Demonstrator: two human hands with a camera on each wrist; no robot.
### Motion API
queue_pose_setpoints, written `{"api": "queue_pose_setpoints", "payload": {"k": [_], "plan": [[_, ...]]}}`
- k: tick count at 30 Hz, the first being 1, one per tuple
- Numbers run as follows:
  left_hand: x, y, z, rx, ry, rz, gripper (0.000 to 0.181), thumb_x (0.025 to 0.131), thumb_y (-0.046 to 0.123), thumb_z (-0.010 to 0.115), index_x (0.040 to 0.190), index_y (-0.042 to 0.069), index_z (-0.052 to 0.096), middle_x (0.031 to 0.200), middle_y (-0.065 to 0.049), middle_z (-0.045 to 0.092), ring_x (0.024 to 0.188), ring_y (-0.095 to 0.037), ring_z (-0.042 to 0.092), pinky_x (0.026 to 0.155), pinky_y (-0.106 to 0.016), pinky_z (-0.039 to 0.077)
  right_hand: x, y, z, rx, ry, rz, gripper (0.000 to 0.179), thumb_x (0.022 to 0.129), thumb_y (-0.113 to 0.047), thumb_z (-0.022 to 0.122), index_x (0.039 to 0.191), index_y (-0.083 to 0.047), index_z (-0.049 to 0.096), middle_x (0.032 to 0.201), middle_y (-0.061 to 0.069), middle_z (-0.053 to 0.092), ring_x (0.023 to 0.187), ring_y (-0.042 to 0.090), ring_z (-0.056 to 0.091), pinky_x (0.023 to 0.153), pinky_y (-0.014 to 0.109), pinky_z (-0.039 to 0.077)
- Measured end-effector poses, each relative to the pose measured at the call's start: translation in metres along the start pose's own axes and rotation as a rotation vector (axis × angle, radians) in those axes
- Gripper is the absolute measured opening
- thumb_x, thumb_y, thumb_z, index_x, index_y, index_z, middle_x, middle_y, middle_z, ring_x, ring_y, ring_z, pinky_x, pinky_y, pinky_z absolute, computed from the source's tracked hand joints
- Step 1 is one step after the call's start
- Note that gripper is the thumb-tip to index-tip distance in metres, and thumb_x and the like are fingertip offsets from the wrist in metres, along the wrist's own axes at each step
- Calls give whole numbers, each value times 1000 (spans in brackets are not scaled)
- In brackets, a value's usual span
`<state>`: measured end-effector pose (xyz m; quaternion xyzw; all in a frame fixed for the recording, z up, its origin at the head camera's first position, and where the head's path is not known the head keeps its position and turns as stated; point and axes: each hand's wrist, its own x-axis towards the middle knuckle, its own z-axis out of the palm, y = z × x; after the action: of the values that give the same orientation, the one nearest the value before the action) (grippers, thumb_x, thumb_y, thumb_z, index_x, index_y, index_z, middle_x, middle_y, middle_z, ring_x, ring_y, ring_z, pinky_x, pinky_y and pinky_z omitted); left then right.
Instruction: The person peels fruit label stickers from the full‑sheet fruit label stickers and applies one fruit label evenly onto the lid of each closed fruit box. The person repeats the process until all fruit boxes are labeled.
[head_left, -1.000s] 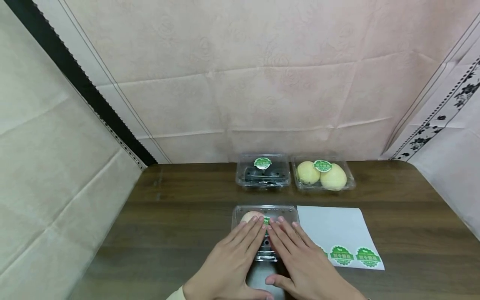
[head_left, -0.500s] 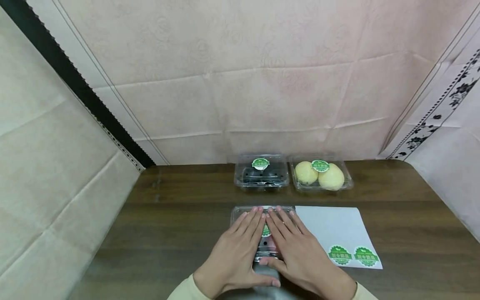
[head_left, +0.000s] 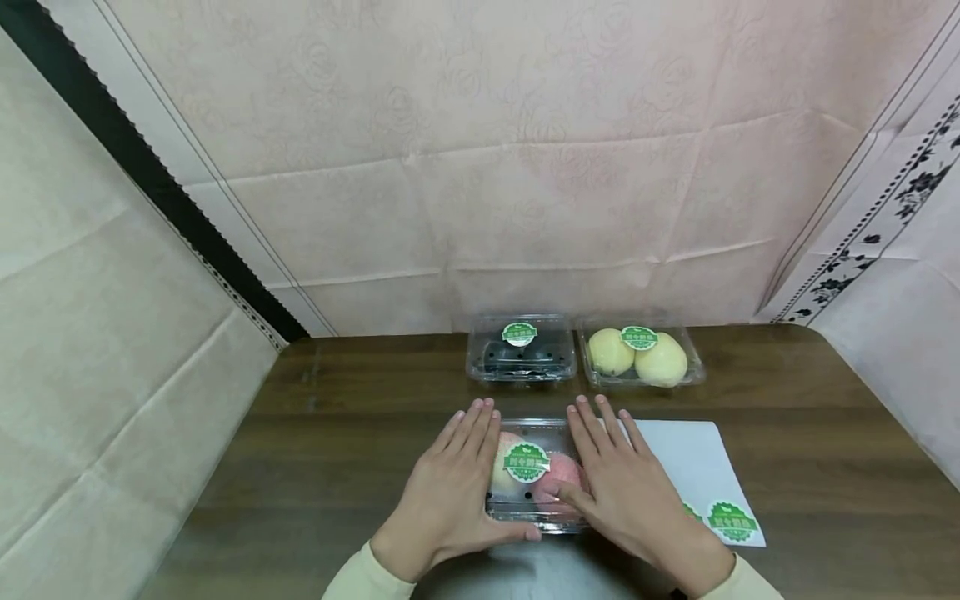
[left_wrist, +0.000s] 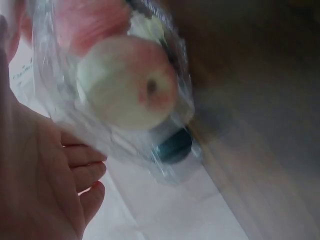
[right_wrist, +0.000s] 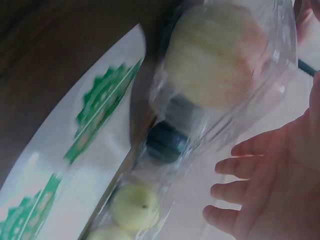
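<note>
A clear plastic clamshell box (head_left: 543, 431) lies in front of me, with pink-and-pale fruit that look like peaches (left_wrist: 127, 82) inside. A round green-and-white sticker (head_left: 526, 462) sits on its lid. Along the box's left side rests my left hand (head_left: 453, 492), fingers straight and pointing away from me, thumb towards the near edge. My right hand (head_left: 622, 492) lies at the right side with its fingers straight and its thumb over the lid by the pinker fruit (head_left: 557, 479). Neither hand grips the box.
A white sheet (head_left: 678, 450) with green stickers lies right of the box, partly under my right hand. Behind stand two stickered clear boxes, one with dark contents (head_left: 521, 367), one with pale yellow fruit (head_left: 660, 362). A cloth backdrop (head_left: 480, 225) rises beyond the table.
My hands first lay close together over the lid's middle, fingertips nearly meeting. They have spread apart to the box's two sides, and the sticker and fruit have come into view.
</note>
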<state>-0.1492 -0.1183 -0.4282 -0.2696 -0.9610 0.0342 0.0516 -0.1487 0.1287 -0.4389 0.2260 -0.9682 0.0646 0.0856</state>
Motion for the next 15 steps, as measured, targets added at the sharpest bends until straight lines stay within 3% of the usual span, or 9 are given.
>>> {"api": "queue_pose_setpoints", "payload": {"k": [4,9,15], "plan": [[-7,-11,-1,-42,10,-87,136,65,101,32,157,2,22,164,-14,16,152,-25,12,123,-39,10,-5,12,-3,65,-29,67,91,96,-69,38,155,-2,26,161,18,25,150,38,15,119,55,17],[-20,-21,-2,-91,-36,-196,134,64,101,34,157,6,24,164,-13,17,152,-28,12,123,-42,9,-15,28,-6,135,-49,113,90,96,-67,42,157,-4,22,162,19,23,149,41,16,118,57,19],[-33,-22,-2,-272,-56,-305,128,63,98,46,158,15,25,163,-9,23,150,-31,21,121,-51,19,-29,35,-5,261,-1,113,82,97,-58,52,158,-12,22,159,17,30,144,40,30,108,60,35]]}}
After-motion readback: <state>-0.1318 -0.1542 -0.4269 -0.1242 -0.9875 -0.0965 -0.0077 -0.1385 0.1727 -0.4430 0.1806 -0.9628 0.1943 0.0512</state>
